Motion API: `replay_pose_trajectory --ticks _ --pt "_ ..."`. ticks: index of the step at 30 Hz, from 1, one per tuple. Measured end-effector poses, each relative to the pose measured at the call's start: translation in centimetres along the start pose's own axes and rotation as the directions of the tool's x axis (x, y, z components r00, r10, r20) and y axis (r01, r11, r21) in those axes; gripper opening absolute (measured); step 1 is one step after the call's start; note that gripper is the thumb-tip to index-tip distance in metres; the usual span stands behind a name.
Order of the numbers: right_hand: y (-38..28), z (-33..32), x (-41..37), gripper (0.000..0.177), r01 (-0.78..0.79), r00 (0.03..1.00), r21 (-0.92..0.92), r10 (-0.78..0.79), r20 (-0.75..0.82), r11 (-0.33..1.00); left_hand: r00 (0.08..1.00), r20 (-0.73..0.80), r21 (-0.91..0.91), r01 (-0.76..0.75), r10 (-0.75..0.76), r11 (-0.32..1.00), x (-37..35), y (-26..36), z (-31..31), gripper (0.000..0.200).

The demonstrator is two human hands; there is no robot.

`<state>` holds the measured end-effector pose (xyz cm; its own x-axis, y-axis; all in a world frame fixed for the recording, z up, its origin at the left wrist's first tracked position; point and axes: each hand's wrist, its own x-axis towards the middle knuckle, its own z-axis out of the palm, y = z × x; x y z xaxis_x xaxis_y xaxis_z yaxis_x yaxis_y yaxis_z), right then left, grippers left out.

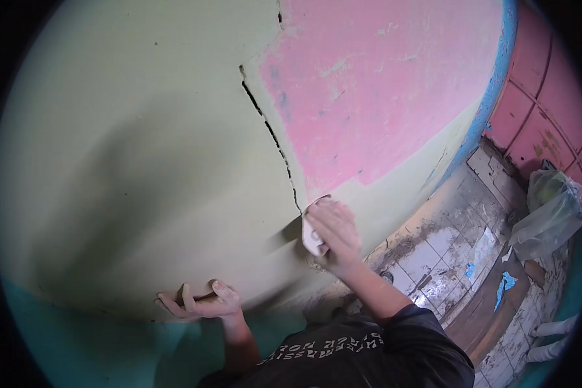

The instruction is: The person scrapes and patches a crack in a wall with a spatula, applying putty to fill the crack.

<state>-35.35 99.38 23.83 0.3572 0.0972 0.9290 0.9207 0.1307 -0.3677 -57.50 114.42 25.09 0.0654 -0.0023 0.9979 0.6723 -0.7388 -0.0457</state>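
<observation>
My right hand (335, 234), dusty white, presses against the wall (194, 161) at the lower end of a long dark crack (275, 136). Its fingers are closed over a small whitish pad (313, 238), mostly hidden under the palm; I cannot tell its exact kind. Lower left, my left hand (204, 301) holds nothing, its dusty fingers apart and slightly curled beside the wall, near where pale green paint meets a teal band (110, 346). A pink patch (394, 84) lies right of the crack, with pale scuffs on it.
A blue strip (484, 107) edges the wall, with a pink panelled surface (546, 97) beyond. On the dirty tiled floor (427, 258) lie a brown board (482, 317), blue scraps (504, 284) and a clear plastic bag (549, 210). White pipe-like pieces (549, 339) show at lower right.
</observation>
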Motion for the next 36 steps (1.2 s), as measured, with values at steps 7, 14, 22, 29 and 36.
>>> replay_pose_trajectory --ticks 7,14,22,29,36 --pt "-1.2 -0.2 0.2 0.026 0.004 0.997 0.013 -0.005 0.076 1.000 1.000 -0.002 -0.005 0.011 -0.011 1.000 -0.1 -0.1 0.0 0.051" --pt "-0.2 0.6 -0.7 0.032 0.006 0.999 0.031 -0.005 -0.037 0.999 1.000 0.004 0.001 0.012 -0.012 1.000 -0.1 0.0 -0.2 0.051" --pt "-0.9 0.1 -0.4 0.031 -0.045 0.999 0.037 0.044 0.007 0.998 1.000 0.000 -0.006 0.013 -0.013 1.000 -0.2 0.0 -0.1 0.048" --pt "0.5 -0.3 1.0 0.030 -0.095 0.993 0.000 0.095 -0.070 0.995 1.000 -0.002 0.006 0.011 -0.011 1.000 -0.2 0.1 -0.2 0.050" --pt "1.0 -0.1 0.7 0.024 -0.092 0.988 0.025 0.094 -0.120 0.995 1.000 -0.011 0.028 -0.006 0.007 1.000 0.1 0.0 0.0 0.051"
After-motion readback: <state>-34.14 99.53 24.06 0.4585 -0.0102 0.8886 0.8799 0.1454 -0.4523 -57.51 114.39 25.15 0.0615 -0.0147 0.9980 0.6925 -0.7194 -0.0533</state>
